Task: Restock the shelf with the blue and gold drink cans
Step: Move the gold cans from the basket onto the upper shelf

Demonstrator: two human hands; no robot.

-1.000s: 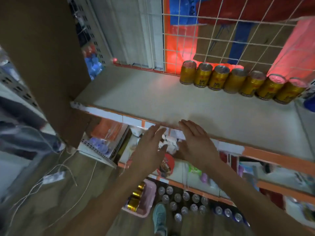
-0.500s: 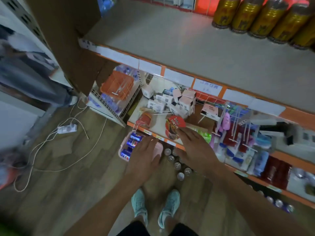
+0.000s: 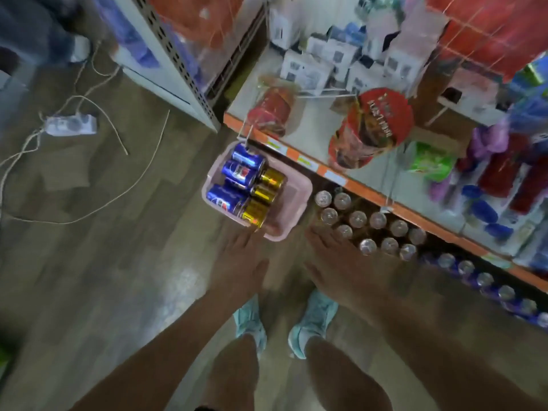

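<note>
Down on the wood floor (image 3: 98,262), the pink basket (image 3: 296,200) sits just beside the orange front edge of the lowest shelf (image 3: 367,198), and it holds the stock: three blue cans (image 3: 237,173) along its far-left side and three gold cans (image 3: 262,194) packed against them toward the basket's middle. All six lie on their sides — long axes running roughly from the basket's left wall toward its empty right half, so the curved bodies face up and the ends point sideways.

Both hands are empty, fingers spread loosely and pointing forward. The left hand (image 3: 240,262) is the nearer one: its fingertips sit at the basket's near corner, seemingly just short of the nearest gold can, though motion blur leaves it unclear whether they touch the rim. The right hand (image 3: 341,262) hovers off to the right, over the near edge of a cluster of upright silver-topped cans (image 3: 367,223) standing on the floor under the shelf lip, apart from the basket.

My read is that the cans lie ahead and slightly left of both hands, so the left reaches them first — a grasp from above, across the can's width, would suit how they lie. The right hand would need to cross leftward over the basket's empty half.
</note>
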